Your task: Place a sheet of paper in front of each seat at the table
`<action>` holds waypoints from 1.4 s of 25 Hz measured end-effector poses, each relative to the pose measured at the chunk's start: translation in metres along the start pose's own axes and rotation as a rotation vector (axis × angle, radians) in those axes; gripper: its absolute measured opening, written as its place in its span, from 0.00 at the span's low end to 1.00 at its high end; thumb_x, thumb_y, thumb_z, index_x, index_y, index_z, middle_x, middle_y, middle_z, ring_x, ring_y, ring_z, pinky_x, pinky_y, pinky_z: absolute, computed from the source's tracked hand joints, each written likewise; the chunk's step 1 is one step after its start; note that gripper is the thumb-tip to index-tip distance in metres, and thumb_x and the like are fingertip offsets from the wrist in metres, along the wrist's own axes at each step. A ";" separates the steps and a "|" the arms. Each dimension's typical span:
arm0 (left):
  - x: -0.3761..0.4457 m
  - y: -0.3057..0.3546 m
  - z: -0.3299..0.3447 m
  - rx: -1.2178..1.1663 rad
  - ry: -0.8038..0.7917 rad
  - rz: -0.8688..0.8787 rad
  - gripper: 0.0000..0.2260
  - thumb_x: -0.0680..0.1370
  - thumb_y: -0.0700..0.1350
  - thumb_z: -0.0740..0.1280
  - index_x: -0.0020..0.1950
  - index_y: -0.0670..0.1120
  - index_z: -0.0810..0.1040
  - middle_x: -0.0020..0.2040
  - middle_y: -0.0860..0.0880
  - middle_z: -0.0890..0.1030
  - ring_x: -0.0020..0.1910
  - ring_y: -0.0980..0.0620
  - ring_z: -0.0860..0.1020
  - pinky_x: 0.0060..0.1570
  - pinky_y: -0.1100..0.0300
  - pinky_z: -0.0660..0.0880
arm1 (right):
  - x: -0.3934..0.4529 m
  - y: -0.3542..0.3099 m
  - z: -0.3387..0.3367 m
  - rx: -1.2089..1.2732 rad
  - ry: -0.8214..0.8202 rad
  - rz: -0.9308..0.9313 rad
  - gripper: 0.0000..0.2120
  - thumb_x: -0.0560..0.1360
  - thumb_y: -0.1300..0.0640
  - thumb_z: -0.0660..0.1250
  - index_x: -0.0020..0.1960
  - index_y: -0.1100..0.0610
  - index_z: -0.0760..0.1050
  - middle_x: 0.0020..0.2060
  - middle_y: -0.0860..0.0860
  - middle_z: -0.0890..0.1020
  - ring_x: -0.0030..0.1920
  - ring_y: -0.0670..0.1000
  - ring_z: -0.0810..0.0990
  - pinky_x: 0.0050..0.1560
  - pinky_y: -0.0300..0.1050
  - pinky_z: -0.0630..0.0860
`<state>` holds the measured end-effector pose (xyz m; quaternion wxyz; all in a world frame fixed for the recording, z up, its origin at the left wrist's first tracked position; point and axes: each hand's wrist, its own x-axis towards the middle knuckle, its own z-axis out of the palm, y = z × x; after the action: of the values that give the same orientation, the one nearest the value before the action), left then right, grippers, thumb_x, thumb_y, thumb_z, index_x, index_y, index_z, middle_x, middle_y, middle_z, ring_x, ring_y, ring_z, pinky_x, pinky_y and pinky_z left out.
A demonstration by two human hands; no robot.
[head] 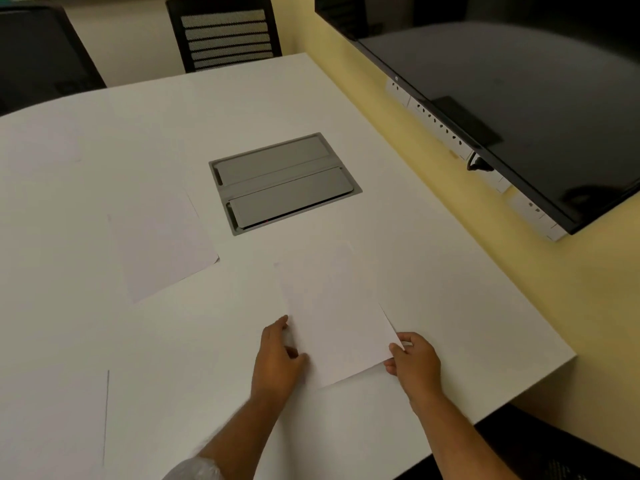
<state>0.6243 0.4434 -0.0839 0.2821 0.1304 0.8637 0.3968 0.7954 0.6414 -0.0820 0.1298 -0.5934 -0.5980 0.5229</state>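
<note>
A white sheet of paper [332, 310] lies on the white table [104, 168] near its right front corner. My right hand [414, 358] pinches the sheet's near right corner. My left hand [277, 355] rests with fingers spread on the sheet's near left edge. A second sheet of paper [159, 251] lies flat further left, apart from both hands. The edge of a third sheet [52, 427] shows at the lower left. One chair with a slatted back [225, 32] stands at the far side, a dark chair [41, 57] at the far left.
A grey cable box with two closed lids [284, 183] is set into the table's middle. A large black screen [519, 98] hangs on the yellow wall at the right, with a white socket strip [446, 133] beneath it. The table's right edge runs close to the wall.
</note>
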 end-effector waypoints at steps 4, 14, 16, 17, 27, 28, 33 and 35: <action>0.006 -0.007 -0.008 0.527 -0.022 0.235 0.35 0.74 0.55 0.71 0.79 0.59 0.62 0.82 0.59 0.58 0.75 0.53 0.68 0.63 0.51 0.78 | -0.001 0.006 -0.003 -0.167 0.032 -0.067 0.11 0.78 0.64 0.71 0.60 0.56 0.78 0.42 0.52 0.85 0.39 0.52 0.85 0.45 0.54 0.85; 0.006 -0.029 0.005 0.724 -0.126 0.413 0.28 0.84 0.57 0.54 0.84 0.58 0.54 0.86 0.56 0.49 0.85 0.49 0.44 0.81 0.46 0.43 | -0.023 0.022 -0.001 -0.997 -0.067 -0.434 0.29 0.84 0.47 0.61 0.83 0.47 0.58 0.84 0.47 0.56 0.82 0.51 0.57 0.75 0.50 0.67; 0.003 -0.031 0.006 0.727 -0.117 0.420 0.28 0.84 0.57 0.54 0.85 0.58 0.53 0.86 0.56 0.48 0.85 0.49 0.43 0.82 0.46 0.44 | -0.025 0.021 -0.005 -0.984 -0.095 -0.438 0.31 0.84 0.47 0.62 0.84 0.49 0.56 0.84 0.48 0.54 0.82 0.52 0.56 0.77 0.50 0.66; 0.000 -0.031 0.005 0.712 -0.112 0.420 0.29 0.84 0.58 0.54 0.85 0.59 0.52 0.86 0.56 0.47 0.85 0.49 0.43 0.82 0.46 0.44 | -0.028 0.020 -0.008 -0.964 -0.112 -0.438 0.32 0.84 0.47 0.62 0.84 0.50 0.55 0.85 0.48 0.53 0.82 0.52 0.55 0.77 0.51 0.65; -0.186 0.002 -0.042 0.278 0.256 0.261 0.28 0.79 0.63 0.65 0.78 0.57 0.68 0.84 0.58 0.56 0.82 0.56 0.55 0.79 0.59 0.58 | -0.166 -0.036 -0.020 -0.653 -0.506 -0.627 0.25 0.77 0.45 0.74 0.71 0.46 0.73 0.78 0.50 0.67 0.77 0.53 0.67 0.75 0.46 0.64; -0.217 0.007 -0.049 0.219 0.314 0.232 0.27 0.78 0.62 0.66 0.76 0.59 0.70 0.83 0.60 0.57 0.82 0.58 0.57 0.78 0.61 0.60 | -0.193 -0.040 -0.022 -0.648 -0.554 -0.664 0.24 0.77 0.44 0.74 0.70 0.44 0.73 0.78 0.49 0.67 0.77 0.52 0.67 0.75 0.46 0.64; -0.347 0.008 -0.106 0.184 0.431 0.129 0.26 0.76 0.63 0.68 0.73 0.62 0.70 0.80 0.65 0.58 0.79 0.62 0.60 0.75 0.58 0.66 | -0.308 -0.053 -0.037 -0.549 -0.678 -0.817 0.22 0.76 0.45 0.75 0.67 0.39 0.71 0.77 0.46 0.68 0.76 0.50 0.68 0.74 0.47 0.67; -0.385 0.004 -0.145 0.222 0.455 0.105 0.27 0.76 0.62 0.69 0.74 0.61 0.70 0.80 0.64 0.59 0.78 0.61 0.60 0.75 0.60 0.66 | -0.339 -0.059 -0.042 -0.491 -0.697 -0.888 0.21 0.76 0.47 0.76 0.65 0.38 0.71 0.76 0.46 0.69 0.75 0.50 0.69 0.73 0.48 0.68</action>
<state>0.8495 0.1843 0.1429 0.0437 0.1126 0.9353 0.3327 0.8827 0.3895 0.1393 -0.0083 -0.0942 -0.8982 0.4293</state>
